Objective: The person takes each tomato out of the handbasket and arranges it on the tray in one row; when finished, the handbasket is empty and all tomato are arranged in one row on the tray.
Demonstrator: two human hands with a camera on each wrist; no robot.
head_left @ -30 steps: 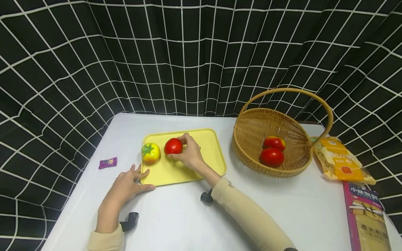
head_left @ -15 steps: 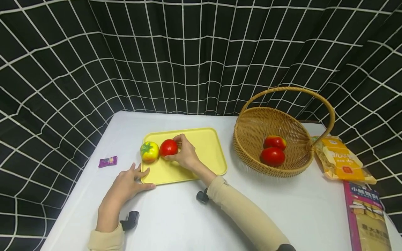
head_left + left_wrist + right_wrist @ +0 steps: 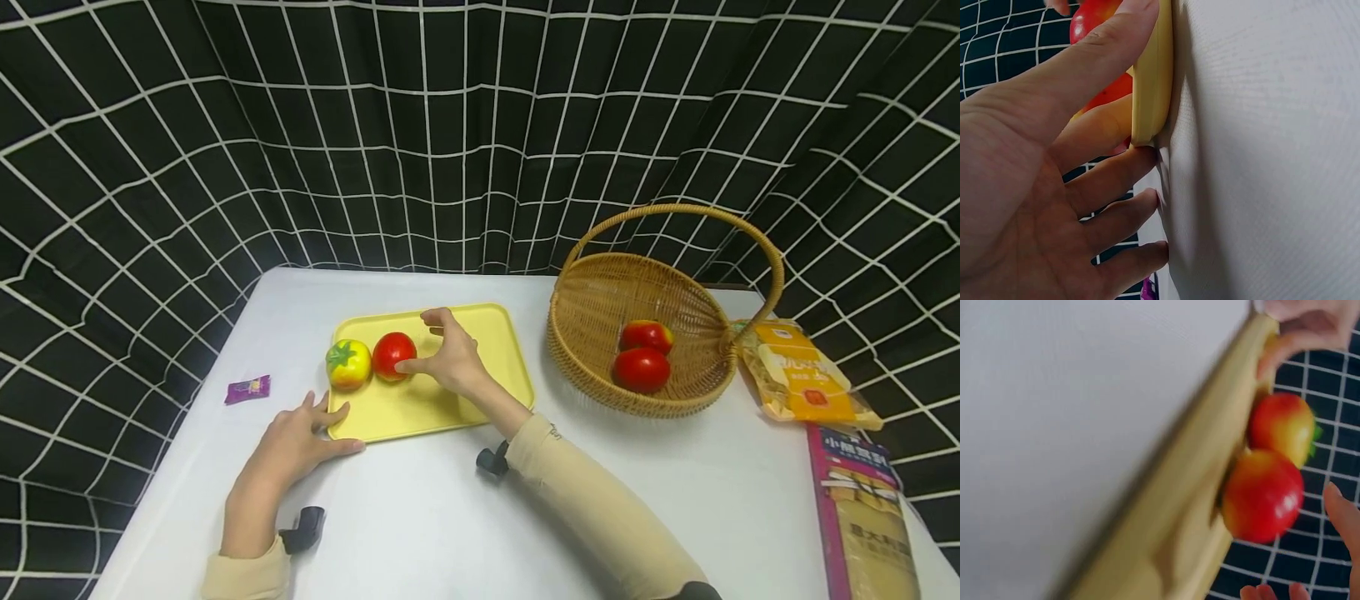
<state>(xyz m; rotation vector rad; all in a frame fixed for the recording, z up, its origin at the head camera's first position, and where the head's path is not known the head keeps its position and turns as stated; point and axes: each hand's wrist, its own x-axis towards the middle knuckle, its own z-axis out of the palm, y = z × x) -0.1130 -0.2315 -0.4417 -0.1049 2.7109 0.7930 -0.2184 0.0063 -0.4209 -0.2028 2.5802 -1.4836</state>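
Showing 意大利 on a flat pink packet; touching a yellow rectangular tray at one corner with the spread left hand; holding nothing in the wide-spread right hand, just beside the shiny round red fruit on the tray.

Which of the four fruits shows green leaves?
The mostly yellow fruit at the left end of the tray; the red fruit beside it and the pair in the basket show none.

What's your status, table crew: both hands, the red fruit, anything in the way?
Left hand grips corner of yellow tray. Right hand beside red fruit, holding nothing. Red fruit in tray, by yellow fruit. No obstruction seen.
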